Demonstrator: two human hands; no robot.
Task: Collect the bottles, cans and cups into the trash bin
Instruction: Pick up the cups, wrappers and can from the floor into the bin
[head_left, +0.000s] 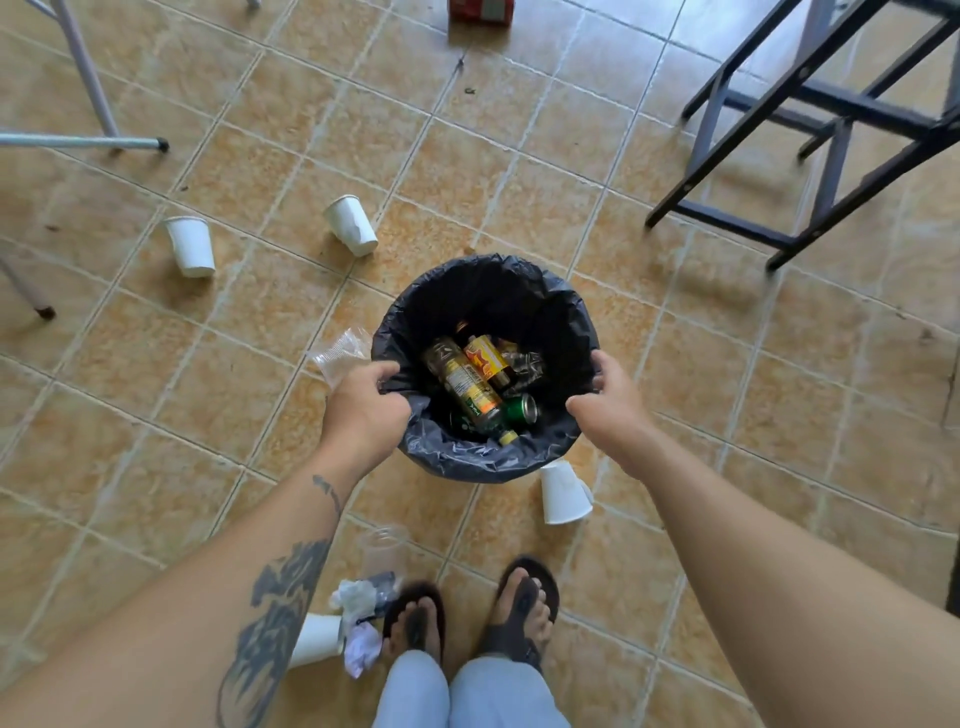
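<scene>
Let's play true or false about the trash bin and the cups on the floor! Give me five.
1. Both hands, left hand and right hand, grip the rim of the trash bin. True.
2. The bin is empty. False: bottles and a green can lie inside.
3. The bin has a black bag. True.
4. All the white cups are already in the bin. False: several lie on the floor, like one white cup beside the bin.
5. The person is barefoot. False: they wear sandals.

Bare arms; the left forearm (280, 597) carries dark tattoos. Pale blue trousers (467, 691), dark flip-flops (524, 603).
</scene>
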